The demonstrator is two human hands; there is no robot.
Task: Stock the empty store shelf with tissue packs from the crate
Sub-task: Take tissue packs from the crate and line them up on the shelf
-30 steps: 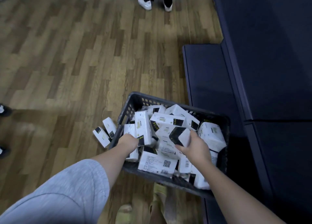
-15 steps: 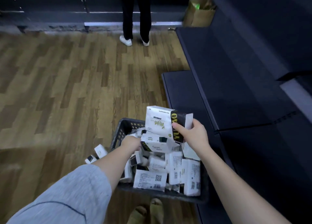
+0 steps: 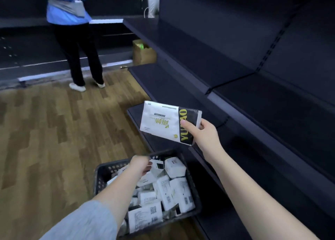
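A second person (image 3: 72, 31) in a blue jacket is standing at the far shelving, back turned; a brown cardboard box (image 3: 144, 52) is sitting at the aisle corner. Dark shelf boards (image 3: 253, 104) are running along the right, bare. The black plastic crate (image 3: 101, 174) is sitting on the wood floor (image 3: 54, 140), full of white tissue packs (image 3: 170, 191). The right hand (image 3: 204, 133) is pinching one tissue pack (image 3: 166, 122) by its black end, thumb on top, raised above the crate beside the lower shelf. The left hand (image 3: 140, 164) is hovering over the crate's far rim, fingers loosely curled, holding nothing visible.
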